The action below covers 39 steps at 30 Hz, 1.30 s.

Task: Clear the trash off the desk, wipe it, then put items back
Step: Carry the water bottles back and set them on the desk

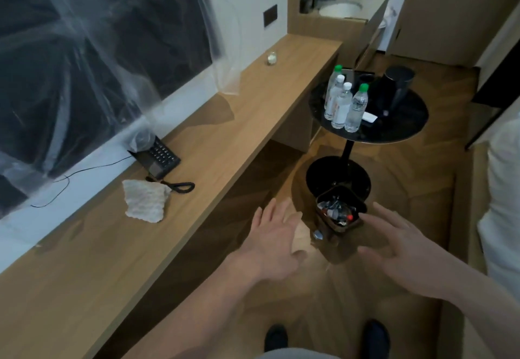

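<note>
Wooden herringbone flooring (351, 302) lies under both hands: left hand (277, 239) and right hand (399, 246) hover spread wide, holding nothing, over a small brown bin (342, 213) full of trash. Beyond, a ribbed white cloth (146, 199) and black phone (159, 158) sit on the long wooden desk (211, 147). Four clear bottles (344, 102), labels unreadable, stand on a round black table (405, 125).

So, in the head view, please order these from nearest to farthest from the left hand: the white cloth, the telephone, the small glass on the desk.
Measured from the left hand:
1. White cloth, on the desk to the hand's left.
2. Telephone, just beyond the cloth, near the wall.
3. Small glass, far along the desk, clearly the farthest.
</note>
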### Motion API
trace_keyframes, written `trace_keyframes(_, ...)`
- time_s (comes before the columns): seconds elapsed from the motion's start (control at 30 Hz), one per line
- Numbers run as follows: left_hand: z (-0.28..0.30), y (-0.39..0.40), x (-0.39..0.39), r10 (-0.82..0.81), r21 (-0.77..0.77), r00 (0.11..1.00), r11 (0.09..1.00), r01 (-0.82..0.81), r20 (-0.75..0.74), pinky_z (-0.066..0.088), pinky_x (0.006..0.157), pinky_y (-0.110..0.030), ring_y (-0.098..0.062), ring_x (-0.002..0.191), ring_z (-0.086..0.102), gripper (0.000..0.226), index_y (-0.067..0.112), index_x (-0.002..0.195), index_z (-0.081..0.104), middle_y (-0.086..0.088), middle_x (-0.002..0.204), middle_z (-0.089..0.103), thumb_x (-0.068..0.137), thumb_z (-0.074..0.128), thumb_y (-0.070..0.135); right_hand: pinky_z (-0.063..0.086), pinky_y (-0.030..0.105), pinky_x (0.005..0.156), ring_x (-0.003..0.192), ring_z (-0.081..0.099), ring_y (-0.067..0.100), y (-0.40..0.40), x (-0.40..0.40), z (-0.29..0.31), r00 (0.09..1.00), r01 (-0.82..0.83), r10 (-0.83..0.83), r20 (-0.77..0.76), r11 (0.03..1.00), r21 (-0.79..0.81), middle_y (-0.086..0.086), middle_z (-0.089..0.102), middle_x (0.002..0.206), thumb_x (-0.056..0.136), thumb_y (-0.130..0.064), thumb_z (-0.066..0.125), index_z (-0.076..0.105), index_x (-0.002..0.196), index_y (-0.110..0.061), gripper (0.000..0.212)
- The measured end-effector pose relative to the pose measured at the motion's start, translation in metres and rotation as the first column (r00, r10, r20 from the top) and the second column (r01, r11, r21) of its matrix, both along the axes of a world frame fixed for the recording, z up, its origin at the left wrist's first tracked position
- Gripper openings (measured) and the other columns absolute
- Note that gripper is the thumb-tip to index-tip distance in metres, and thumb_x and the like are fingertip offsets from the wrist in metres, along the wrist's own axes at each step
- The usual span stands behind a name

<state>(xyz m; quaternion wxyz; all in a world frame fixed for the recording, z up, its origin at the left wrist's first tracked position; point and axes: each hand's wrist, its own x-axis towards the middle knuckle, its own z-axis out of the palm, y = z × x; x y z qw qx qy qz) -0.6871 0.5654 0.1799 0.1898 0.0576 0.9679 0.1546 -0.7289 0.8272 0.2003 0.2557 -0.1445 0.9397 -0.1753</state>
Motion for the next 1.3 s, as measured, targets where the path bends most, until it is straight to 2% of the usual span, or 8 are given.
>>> trace_keyframes(0.23, 0.004, 0.073, -0.040, 0.176, 0.032, 0.984, 0.984, -0.176, -0.006, -0.009, 0.126, -0.045, -0.021, 0.158, -0.018, 0.079, 0.039, 0.163, 0.009, 0.008, 0.173, -0.012, 0.101, 0.056, 0.053, 0.011, 0.040, 0.128, 0.160, -0.005, 0.015, 0.067, -0.084, -0.003, 0.988, -0.148, 0.149, 0.027, 0.989, -0.021, -0.017, -0.006, 0.171, 0.099, -0.059, 0.055, 0.016, 0.162, -0.044, 0.075)
trace_keyframes(0.43, 0.009, 0.132, -0.070, 0.352, 0.050, 0.936, 0.935, -0.351, 0.002, -0.001, 0.129, -0.048, -0.019, 0.159, -0.013, 0.077, 0.043, 0.162, 0.013, 0.014, 0.172, -0.008, 0.100, 0.058, 0.054, 0.015, 0.042, 0.130, 0.160, 0.000, 0.016, 0.117, -0.152, -0.007, 0.964, -0.259, 0.261, 0.045, 0.965, -0.033, -0.018, -0.002, 0.171, 0.098, -0.060, 0.057, 0.019, 0.162, -0.043, 0.077)
trace_keyframes(0.6, -0.003, 0.151, -0.088, 0.443, 0.064, 0.895, 0.893, -0.445, 0.042, 0.001, 0.129, -0.048, -0.016, 0.159, -0.012, 0.078, 0.043, 0.162, 0.012, 0.016, 0.172, -0.007, 0.099, 0.055, 0.059, 0.018, 0.041, 0.129, 0.160, 0.001, 0.014, 0.128, -0.197, -0.004, 0.930, -0.361, 0.362, 0.065, 0.932, -0.030, -0.020, -0.002, 0.171, 0.099, -0.057, 0.058, 0.020, 0.162, -0.043, 0.075)
trace_keyframes(0.77, -0.018, 0.142, -0.131, 0.501, 0.057, 0.862, 0.861, -0.506, 0.081, 0.005, 0.130, -0.050, -0.017, 0.159, -0.010, 0.080, 0.041, 0.163, 0.013, 0.016, 0.172, -0.006, 0.098, 0.056, 0.060, 0.024, 0.039, 0.127, 0.159, 0.006, 0.014, 0.129, -0.259, -0.008, 0.923, -0.382, 0.382, 0.042, 0.924, -0.018, -0.020, 0.000, 0.171, 0.097, -0.059, 0.059, 0.023, 0.161, -0.044, 0.074)
trace_keyframes(0.87, -0.027, 0.136, -0.178, 0.510, 0.043, 0.856, 0.856, -0.514, 0.078, 0.006, 0.129, -0.048, -0.020, 0.160, -0.007, 0.080, 0.039, 0.163, 0.014, 0.011, 0.173, -0.004, 0.099, 0.056, 0.058, 0.021, 0.039, 0.128, 0.159, 0.004, 0.012, 0.129, -0.300, -0.008, 0.928, -0.369, 0.369, 0.052, 0.929, -0.004, -0.021, -0.001, 0.171, 0.098, -0.059, 0.058, 0.022, 0.161, -0.044, 0.074)
trace_keyframes(1.0, -0.033, 0.133, -0.256, 0.496, 0.076, 0.864, 0.862, -0.502, 0.083, 0.003, 0.130, -0.048, -0.020, 0.160, -0.008, 0.078, 0.036, 0.165, 0.015, 0.010, 0.173, -0.005, 0.100, 0.056, 0.054, 0.024, 0.037, 0.127, 0.158, 0.012, 0.010, 0.128, -0.358, -0.002, 0.937, -0.348, 0.346, 0.037, 0.936, 0.052, -0.023, 0.000, 0.170, 0.098, -0.061, 0.056, 0.023, 0.160, -0.046, 0.073)
trace_keyframes(1.17, -0.026, 0.140, -0.347, 0.393, 0.140, 0.919, 0.909, -0.393, 0.029, 0.007, 0.130, -0.050, -0.022, 0.160, -0.008, 0.081, 0.034, 0.164, 0.015, 0.008, 0.174, -0.003, 0.099, 0.059, 0.053, 0.032, 0.037, 0.124, 0.155, 0.023, 0.012, 0.122, -0.418, -0.003, 0.946, -0.322, 0.323, 0.003, 0.944, 0.068, -0.022, 0.004, 0.170, 0.097, -0.061, 0.057, 0.026, 0.158, -0.046, 0.071)
trace_keyframes(1.3, -0.015, 0.141, -0.390, 0.329, 0.152, 0.943, 0.935, -0.320, -0.040, 0.011, 0.130, -0.046, -0.022, 0.160, -0.003, 0.081, 0.030, 0.165, 0.017, 0.006, 0.174, 0.000, 0.099, 0.059, 0.052, 0.030, 0.033, 0.123, 0.155, 0.023, 0.011, 0.113, -0.455, -0.011, 0.941, -0.338, 0.338, 0.000, 0.941, 0.029, -0.021, 0.007, 0.169, 0.097, -0.059, 0.059, 0.029, 0.158, -0.045, 0.070)
